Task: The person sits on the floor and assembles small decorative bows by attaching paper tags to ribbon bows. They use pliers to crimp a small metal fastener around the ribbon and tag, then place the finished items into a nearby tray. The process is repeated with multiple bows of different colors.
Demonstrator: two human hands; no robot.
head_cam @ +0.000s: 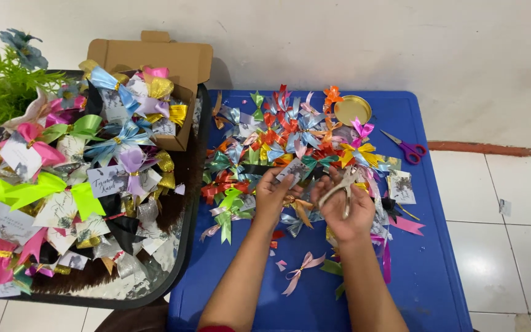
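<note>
My left hand (273,197) pinches a small printed card (294,169) with an orange-gold ribbon bow (299,208) hanging beneath it. My right hand (346,209) grips a metal tool that looks like small scissors (343,187), held right beside the card. Both hands hover over a heap of many-coloured ribbon bows (278,141) spread on a low blue table (428,270). A pink bow (302,267) lies loose between my forearms.
Purple-handled scissors (408,147) and a gold round lid (352,110) lie at the table's far side. Left of it, a dark tray (179,246) holds several finished bows on cards and an open cardboard box (167,61). Green plant (1,86) at far left; white tiled floor to the right.
</note>
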